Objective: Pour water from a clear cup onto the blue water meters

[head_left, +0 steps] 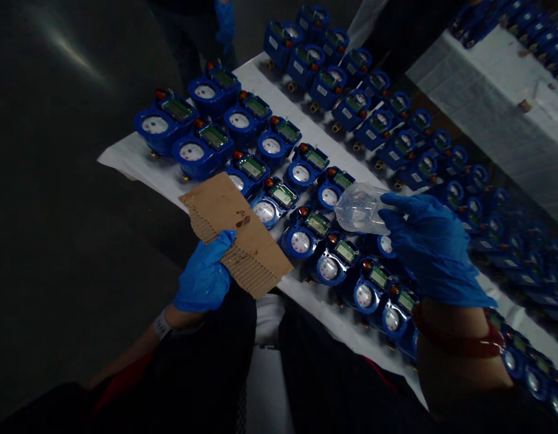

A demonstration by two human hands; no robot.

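My left hand (205, 274), in a blue glove, grips a torn piece of brown corrugated cardboard (236, 232) by its lower edge and holds it flat above the table's near side. My right hand (430, 247), also blue-gloved, is closed on a small clear plastic bottle (360, 209) that points left over the rows of meters. Below both hands, blue water meters (301, 235) with white dials and small green displays lie in rows on a white cloth (125, 160).
More meters (326, 81) fill the far end of the cloth. A second white-covered table (487, 90) with blue meters stands at the upper right. Another person's blue-gloved hand (225, 21) shows at the top. Dark floor lies to the left.
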